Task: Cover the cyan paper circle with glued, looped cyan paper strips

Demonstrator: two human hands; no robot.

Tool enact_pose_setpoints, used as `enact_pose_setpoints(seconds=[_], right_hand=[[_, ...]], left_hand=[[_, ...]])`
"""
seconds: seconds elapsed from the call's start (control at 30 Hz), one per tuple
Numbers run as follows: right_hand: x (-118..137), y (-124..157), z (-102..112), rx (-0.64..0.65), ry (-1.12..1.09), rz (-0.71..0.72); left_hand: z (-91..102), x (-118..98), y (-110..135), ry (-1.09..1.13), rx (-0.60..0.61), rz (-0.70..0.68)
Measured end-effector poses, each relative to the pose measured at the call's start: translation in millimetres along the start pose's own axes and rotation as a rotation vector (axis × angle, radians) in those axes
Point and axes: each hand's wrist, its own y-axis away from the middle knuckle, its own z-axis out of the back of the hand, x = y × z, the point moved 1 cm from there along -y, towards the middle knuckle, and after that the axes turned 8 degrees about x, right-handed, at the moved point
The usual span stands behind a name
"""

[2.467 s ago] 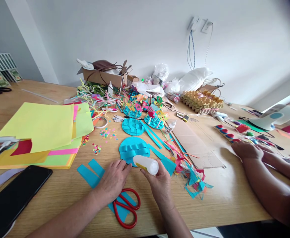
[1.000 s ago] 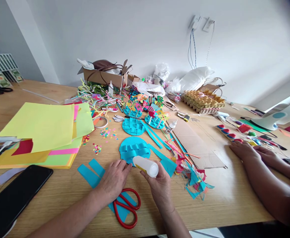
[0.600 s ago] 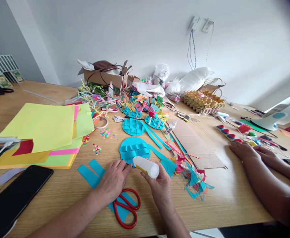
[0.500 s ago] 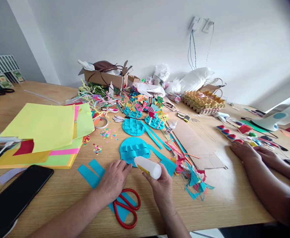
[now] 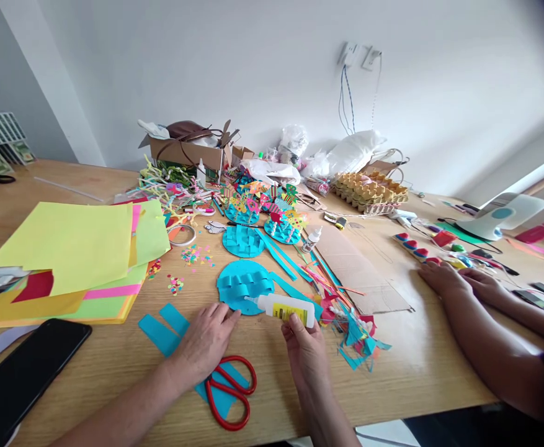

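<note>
In my right hand (image 5: 306,354) is a white glue bottle (image 5: 286,308) with a yellow label. It lies nearly level, its nozzle pointing left over the lower edge of a round blue disc (image 5: 244,282). Curled blue paper strips run in rows across this disc. My left hand (image 5: 209,338) rests palm down on the table just below the disc, holding nothing visible; its fingertips are partly hidden. Under and beside it lie blue paper pieces (image 5: 157,332) and red-handled scissors (image 5: 229,391), whose blades are covered. Farther back is a second blue disc (image 5: 242,241) with strips.
Yellow and coloured paper sheets (image 5: 67,245) and a black phone (image 5: 30,366) lie left. Paper scraps (image 5: 358,335) and cardboard (image 5: 360,273) lie right. Decorated blue discs (image 5: 283,230) and a second glue bottle (image 5: 312,239) stand behind. Another person's hands (image 5: 443,276) rest far right.
My right hand has turned the glue bottle from base towards me to side-on, showing its label and nozzle. The left hand stays by the disc. The whole view has shifted slightly.
</note>
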Motion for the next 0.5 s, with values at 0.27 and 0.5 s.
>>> enact_pose_setpoints(seconds=[0.27,0.5], right_hand=[[11.9,-3.9,1.6,-0.049,-0.255,-0.126],[28.3,-8.3,14.5,-0.063,-0.217,-0.003]], left_hand=[[-0.2,2.9,2.3,0.043,0.001,-0.033],[10.9,-0.5,3.3,0.145,0.009,-0.055]])
